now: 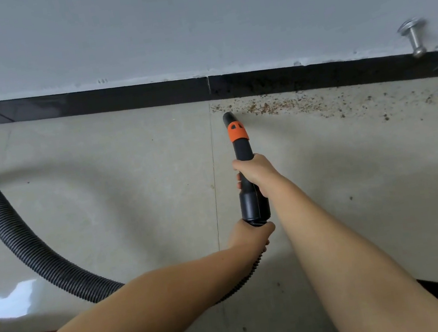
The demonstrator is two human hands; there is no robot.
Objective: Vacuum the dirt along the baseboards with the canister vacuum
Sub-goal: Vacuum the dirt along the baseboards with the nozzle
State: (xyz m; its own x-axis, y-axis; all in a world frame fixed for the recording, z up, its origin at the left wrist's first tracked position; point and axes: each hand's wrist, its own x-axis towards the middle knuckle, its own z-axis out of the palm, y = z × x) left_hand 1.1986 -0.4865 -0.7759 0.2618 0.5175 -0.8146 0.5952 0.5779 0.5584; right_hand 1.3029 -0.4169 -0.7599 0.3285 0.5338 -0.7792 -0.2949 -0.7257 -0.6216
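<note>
Near baseboard (117,100), nozzle (241,145) points wallward at dirt (274,106); both hands' fingers apparently wrap it.

Both hands grip the vacuum nozzle (243,159) beside baseboard (117,100) dirt (283,106).

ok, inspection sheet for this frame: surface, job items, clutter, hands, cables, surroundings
Surface: pale tiled floor, clean left of the grout line.
Job's things: black nozzle with an orange collar, tip at the left end of the dirt along the black baseboard; ribbed hose loops left.
Clutter: nothing seen.
Grippers: right hand grips the nozzle tube; left hand grips the hose end.
Cables: nothing seen.
Surroundings: grey wall, metal doorstop.
</note>
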